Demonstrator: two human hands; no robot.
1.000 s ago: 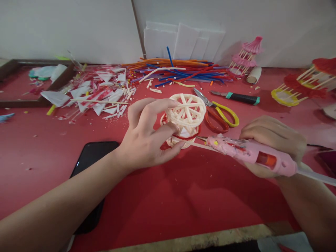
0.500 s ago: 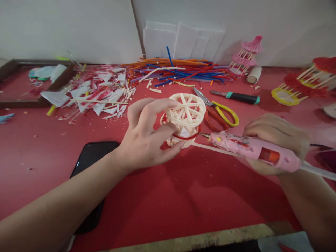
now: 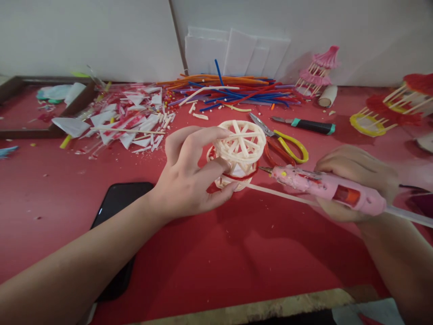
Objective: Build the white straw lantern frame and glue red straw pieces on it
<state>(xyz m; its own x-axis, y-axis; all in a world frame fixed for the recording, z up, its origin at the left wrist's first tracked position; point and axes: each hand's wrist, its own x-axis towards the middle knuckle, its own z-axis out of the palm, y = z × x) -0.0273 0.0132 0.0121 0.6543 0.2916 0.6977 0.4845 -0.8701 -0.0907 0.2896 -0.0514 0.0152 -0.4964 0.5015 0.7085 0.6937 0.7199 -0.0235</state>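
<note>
My left hand [image 3: 191,174] grips a small cream wheel-shaped frame [image 3: 241,151] made of sticks and rings, with a red ring around its lower part, holding it just above the red table [image 3: 216,253]. My right hand [image 3: 355,178] is closed around a pink glue gun [image 3: 324,189]. The gun's metal tip points left, a little apart from the frame's right side. A thin cream stick [image 3: 280,193] runs from the frame's base to the right under the gun.
Yellow-and-red scissors [image 3: 286,146] lie right behind the frame. A craft knife [image 3: 304,125], coloured straws [image 3: 233,92], paper scraps [image 3: 125,119], a black phone [image 3: 117,225], a wooden frame [image 3: 20,108], and finished paper-and-stick models [image 3: 320,70], [image 3: 395,108] surround the work area.
The glue gun and my right hand have drawn slightly up and to the right, away from the frame's base. My left hand and the frame have stayed still.
</note>
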